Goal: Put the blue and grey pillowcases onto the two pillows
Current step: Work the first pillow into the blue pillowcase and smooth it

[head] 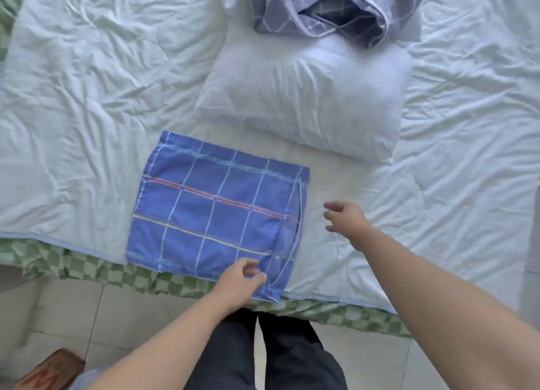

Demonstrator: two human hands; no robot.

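White quilt [87, 97] covers the bed; on it a bare pillow [306, 97] lies past the blue pillowcase [210, 211], with the grey pillowcase [336, 7] crumpled at the far edge. The blue one lies flat, its opening towards the right. Left hand [239, 281] curls loosely at the near corner of that opening; whether it pinches cloth cannot be told. Right hand [346, 214] hovers beside the opening, fingers slack, holding nothing. Recommended: take both layers' edges apart and spread the mouth wide before fetching the pillow.

blue pillowcase [213, 214]: flat, near edge | grey pillowcase [339, 7]: crumpled, far | bare pillow [306, 97]: between
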